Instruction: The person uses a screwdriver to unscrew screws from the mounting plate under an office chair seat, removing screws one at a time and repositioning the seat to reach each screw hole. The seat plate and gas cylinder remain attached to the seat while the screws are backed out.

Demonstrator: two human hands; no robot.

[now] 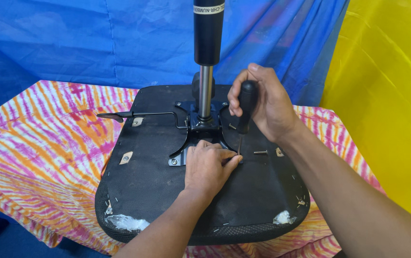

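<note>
An upturned black office chair seat (148,177) lies on a table, its metal mechanism plate (200,126) and gas lift cylinder (208,33) pointing up. My right hand (263,102) grips the black handle of a screwdriver (246,107), its shaft pointing down at the plate's near right corner. My left hand (208,165) rests on the seat underside with fingertips pinched at the screwdriver tip; what they pinch is hidden. A loose screw (261,152) lies just right of the tip. Another screw (174,162) sits in the plate's left corner.
A black adjustment lever (133,114) sticks out left from the mechanism. The table is covered by a pink, orange and white striped cloth (38,153). Blue fabric (71,38) hangs behind, yellow fabric (392,95) at the right. White padding shows at the seat's torn near corners.
</note>
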